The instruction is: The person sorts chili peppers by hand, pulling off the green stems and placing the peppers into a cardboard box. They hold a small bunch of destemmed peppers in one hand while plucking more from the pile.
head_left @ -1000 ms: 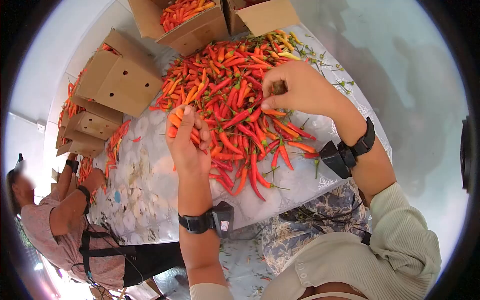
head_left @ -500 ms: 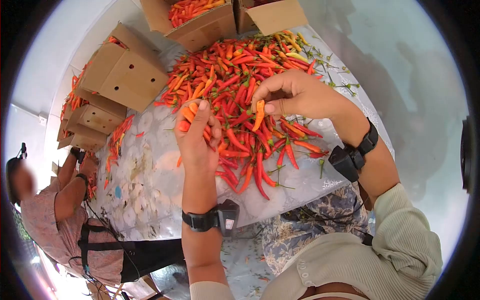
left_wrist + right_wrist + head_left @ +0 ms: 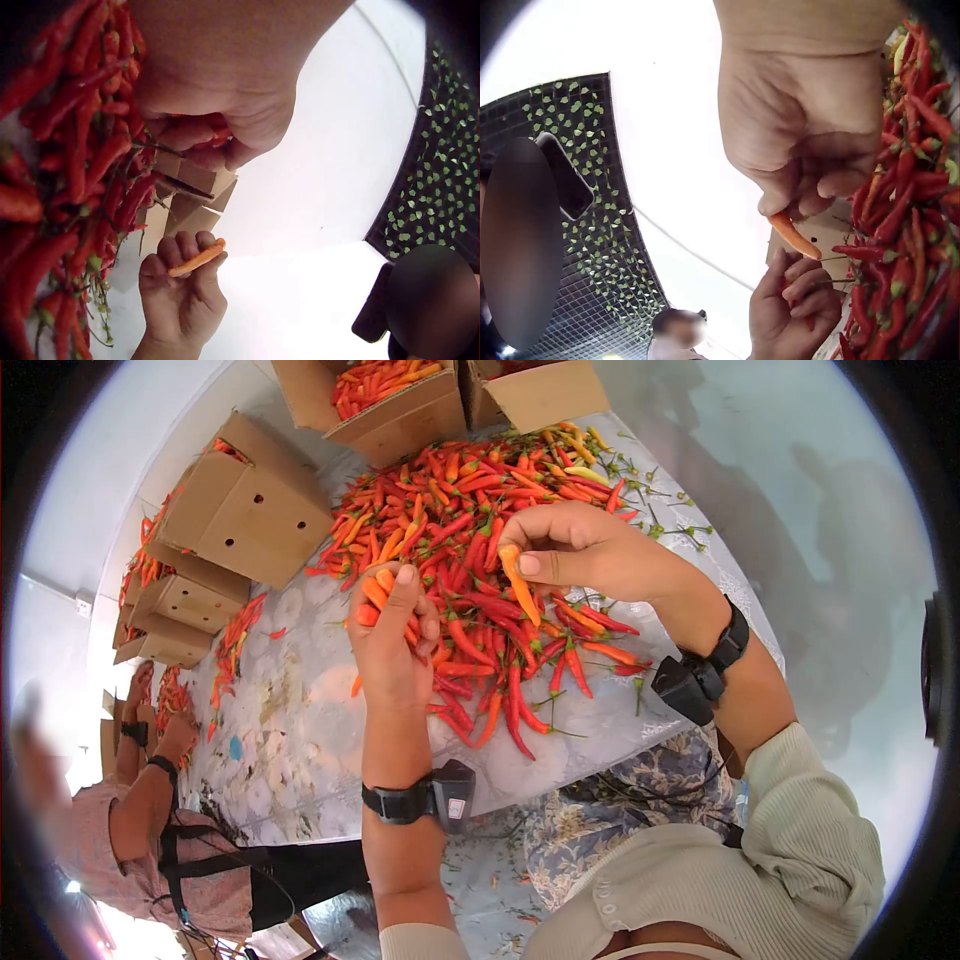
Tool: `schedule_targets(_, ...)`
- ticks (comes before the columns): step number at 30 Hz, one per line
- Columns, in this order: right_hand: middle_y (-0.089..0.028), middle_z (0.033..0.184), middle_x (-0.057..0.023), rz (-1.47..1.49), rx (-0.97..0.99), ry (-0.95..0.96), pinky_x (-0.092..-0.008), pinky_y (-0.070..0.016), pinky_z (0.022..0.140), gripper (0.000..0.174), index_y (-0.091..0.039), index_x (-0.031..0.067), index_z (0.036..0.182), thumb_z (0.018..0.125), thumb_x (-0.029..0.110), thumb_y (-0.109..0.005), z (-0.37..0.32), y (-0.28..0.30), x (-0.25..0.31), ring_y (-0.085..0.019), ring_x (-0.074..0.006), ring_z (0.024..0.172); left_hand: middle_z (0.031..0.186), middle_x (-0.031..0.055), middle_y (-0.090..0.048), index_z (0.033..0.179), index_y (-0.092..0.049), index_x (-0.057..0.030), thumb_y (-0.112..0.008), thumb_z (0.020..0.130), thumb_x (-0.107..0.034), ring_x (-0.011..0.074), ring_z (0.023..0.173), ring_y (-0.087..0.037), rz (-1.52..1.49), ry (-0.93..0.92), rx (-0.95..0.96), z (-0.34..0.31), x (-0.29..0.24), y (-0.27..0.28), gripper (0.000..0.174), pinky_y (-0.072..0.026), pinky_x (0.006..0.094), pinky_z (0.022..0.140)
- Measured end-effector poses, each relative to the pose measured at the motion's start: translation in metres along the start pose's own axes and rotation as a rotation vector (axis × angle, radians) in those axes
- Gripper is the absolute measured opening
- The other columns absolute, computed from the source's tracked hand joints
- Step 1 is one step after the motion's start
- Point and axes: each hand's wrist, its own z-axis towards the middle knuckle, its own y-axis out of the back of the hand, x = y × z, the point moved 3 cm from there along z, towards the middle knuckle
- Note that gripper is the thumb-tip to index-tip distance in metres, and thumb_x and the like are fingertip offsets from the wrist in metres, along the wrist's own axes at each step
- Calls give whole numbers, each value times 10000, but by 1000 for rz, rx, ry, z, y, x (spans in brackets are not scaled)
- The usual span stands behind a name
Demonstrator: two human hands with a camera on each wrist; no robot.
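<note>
While the right hand point(image 3: 590, 557) pinches one orange chili point(image 3: 522, 588), I see the left hand point(image 3: 395, 660) gripping several chilies point(image 3: 375, 592) — a loosened grip could spill them onto the pile point(image 3: 480, 490).

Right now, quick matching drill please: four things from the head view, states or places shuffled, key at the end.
Things:
1. right hand
2. left hand
3. pepper pile
4. blue spot

States or places:
A. on the table, left of both hands
B. holds several peppers
C. heaped, mostly red and orange
D. pinches a single orange pepper

Pairs: 1-D, 2-B, 3-C, 4-A
</note>
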Motion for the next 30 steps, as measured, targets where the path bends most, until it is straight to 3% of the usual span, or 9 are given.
schedule_targets(2,-568,773,16,2,-10,7,-194,-391,552,246,-532,48,978,910,284,-549,-2,-2,3,-484,-40,630,670,13,-457,911,-512,-69,-561,893,-142,72,473,-408,6,-2,-5,0,-1,1,90,-262,181,358)
schedule_targets(6,-607,780,-23,-6,-249,26,-192,-427,541,248,-539,38,1035,932,262,-508,-25,15,23,-541,-76,598,573,13,-484,915,-520,-65,-610,866,-148,80,425,-437,-51,-9,-54,5,2,6,132,-272,194,348)
schedule_targets(11,-608,853,-26,-132,-847,-56,-202,-439,622,263,-581,39,1075,916,241,-531,-109,72,43,-565,-80,750,605,12,-492,920,-528,-76,-593,880,-159,77,433,-431,-62,-18,-35,3,0,4,112,-275,191,351)
schedule_targets(14,-602,881,-17,-232,-1067,-166,-198,-414,627,278,-587,42,1061,903,269,-550,-179,111,46,-551,-71,801,611,5,-486,918,-529,-80,-578,886,-148,69,441,-430,-52,-17,-39,1,0,4,90,-265,188,351)
schedule_targets(17,-601,840,-10,-343,-1153,-370,-191,-377,577,251,-593,71,1020,884,280,-566,-246,133,35,-541,-63,733,611,-7,-479,888,-536,-80,-578,885,-146,63,442,-419,-33,1,-31,4,3,7,78,-258,183,350)
schedule_targets(20,-593,785,-4,-615,-894,-699,-204,-377,539,198,-588,93,961,871,267,-565,-307,138,13,-534,-59,682,623,-7,-481,848,-537,-74,-584,885,-154,59,445,-410,-24,0,-53,1,-1,2,100,-259,181,352)
schedule_targets(24,-588,772,-18,-556,-641,-1052,-247,-418,513,140,-582,87,940,829,173,-586,-352,117,-21,-542,-74,684,647,0,-488,867,-528,-74,-589,883,-147,62,462,-424,-30,-32,20,3,-1,5,96,-267,182,356)
schedule_targets(28,-611,893,-118,-1010,-753,-751,-319,-476,717,206,-582,-7,957,806,131,-600,-359,122,-43,-588,-202,765,655,4,-491,896,-521,-75,-592,880,-134,67,472,-435,-28,-35,-11,3,2,4,94,-275,183,362)
schedule_targets(30,-607,894,-117,-1180,-974,-590,-321,-476,710,186,-588,12,948,811,136,-606,-338,123,-26,-592,-213,776,654,4,-495,910,-521,-74,-592,880,-135,70,476,-441,-27,-37,-13,1,0,3,98,-279,185,368)
